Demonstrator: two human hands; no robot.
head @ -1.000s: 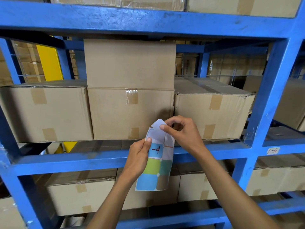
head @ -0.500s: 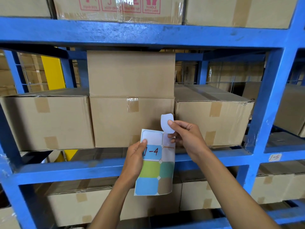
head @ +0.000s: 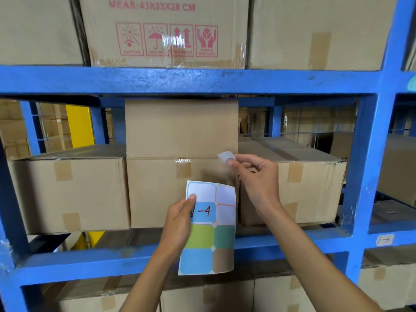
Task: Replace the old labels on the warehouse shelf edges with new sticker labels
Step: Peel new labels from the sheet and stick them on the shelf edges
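1. 2 hands work in front of the blue rack: the left hand [head: 180, 224] pinches the sticker sheet [head: 208, 228] by its left edge, thumb on the face beside the blue label marked "-4" [head: 203, 212], so the printed side stays toward the person and easy to read.
2. The right hand [head: 255, 176] is closed on a small pale sticker [head: 225, 156], nipped at 1 edge between thumb and fingertip — probably to keep the glue off the skin.
3. The sticker is up level with the cartons, above and clear of the sheet, well below the upper shelf beam [head: 180, 79].
4. The sheet hangs upright, long axis vertical, top tipped slightly right; the sticker juts up and to the left.
5. An old label [head: 385, 239] sits on the lower shelf beam [head: 67, 266] far right — untouched.
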